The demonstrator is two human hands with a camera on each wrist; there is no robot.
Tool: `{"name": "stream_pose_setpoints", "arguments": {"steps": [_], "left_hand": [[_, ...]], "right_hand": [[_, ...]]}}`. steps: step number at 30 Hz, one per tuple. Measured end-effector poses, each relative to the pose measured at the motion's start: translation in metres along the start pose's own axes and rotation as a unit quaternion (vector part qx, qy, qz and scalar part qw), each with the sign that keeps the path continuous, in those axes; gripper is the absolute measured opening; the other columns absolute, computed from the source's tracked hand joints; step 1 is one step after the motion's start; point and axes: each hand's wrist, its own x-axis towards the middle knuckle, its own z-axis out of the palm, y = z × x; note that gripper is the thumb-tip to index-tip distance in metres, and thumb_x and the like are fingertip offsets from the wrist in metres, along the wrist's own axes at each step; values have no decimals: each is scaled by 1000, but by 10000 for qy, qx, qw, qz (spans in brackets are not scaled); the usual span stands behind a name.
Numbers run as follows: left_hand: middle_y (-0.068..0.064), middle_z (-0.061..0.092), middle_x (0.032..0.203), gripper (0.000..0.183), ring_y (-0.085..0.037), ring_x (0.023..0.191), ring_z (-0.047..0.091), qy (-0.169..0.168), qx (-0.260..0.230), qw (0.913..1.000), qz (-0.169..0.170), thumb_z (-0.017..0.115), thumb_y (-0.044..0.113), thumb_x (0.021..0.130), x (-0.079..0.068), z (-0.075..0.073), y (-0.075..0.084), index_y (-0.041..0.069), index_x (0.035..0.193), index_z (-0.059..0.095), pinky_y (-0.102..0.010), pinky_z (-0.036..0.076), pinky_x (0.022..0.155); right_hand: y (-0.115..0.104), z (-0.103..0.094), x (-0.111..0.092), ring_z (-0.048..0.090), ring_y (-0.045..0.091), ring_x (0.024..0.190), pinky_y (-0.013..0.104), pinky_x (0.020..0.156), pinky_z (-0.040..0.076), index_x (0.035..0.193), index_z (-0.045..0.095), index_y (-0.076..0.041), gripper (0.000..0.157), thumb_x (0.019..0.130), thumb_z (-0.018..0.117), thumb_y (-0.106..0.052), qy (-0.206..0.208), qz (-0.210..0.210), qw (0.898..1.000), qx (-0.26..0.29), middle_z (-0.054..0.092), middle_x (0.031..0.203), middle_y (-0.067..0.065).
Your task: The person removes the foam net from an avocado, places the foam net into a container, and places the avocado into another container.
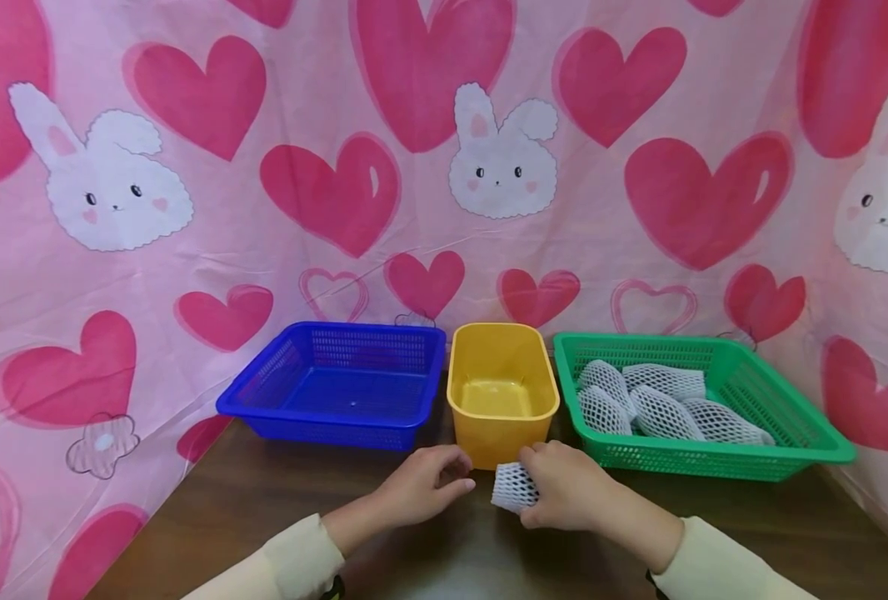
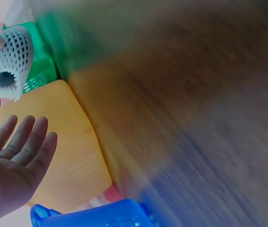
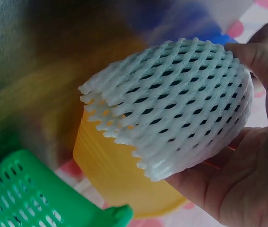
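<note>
My right hand [image 1: 567, 487] grips a white foam fruit net [image 1: 515, 487] in front of the yellow bin [image 1: 500, 433]. Thumb and fingers curl round one end of the net, seen closely in the right wrist view. The net's other end [image 2: 4, 81] gapes, showing a dark hollow, and points toward my left hand. To the left of the net, my left hand [image 1: 425, 486] is raised over the table, holding nothing. Its fingers [image 2: 27, 146] are loosely bent and parted, a short gap away from the net. I cannot tell whether anything sits deeper inside the net.
A blue basket [image 1: 237, 404] stands left of the yellow bin, with nothing in it. To the right is a green basket [image 1: 721, 467] containing several white foam nets [image 1: 665, 412]. All three stand on a dark wooden table [image 1: 744, 542] against a pink heart-printed cloth [image 1: 429, 196].
</note>
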Motion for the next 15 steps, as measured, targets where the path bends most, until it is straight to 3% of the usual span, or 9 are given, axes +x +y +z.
{"name": "stream_pose_setpoints", "arguments": {"steps": [8, 15], "left_hand": [[5, 66, 98, 17, -8, 92, 61, -285, 630, 9976, -5, 69, 23, 92, -4, -2, -5, 10, 102, 67, -27, 51, 82], [8, 66, 96, 15, -5, 89, 61, -404, 957, 9945, 107, 70, 24, 91, -7, -2, -11, 13, 100, 68, -25, 50, 80]], "right_hand": [[-7, 16, 10, 50, 14, 74, 37, 73, 50, 98, 62, -9, 48, 67, 84, -38, -254, 62, 9996, 110, 56, 83, -4], [-10, 26, 15, 49, 13, 70, 34, 67, 49, 94, 62, -8, 48, 65, 83, -39, -180, -115, 9997, 73, 55, 80, -3]]}}
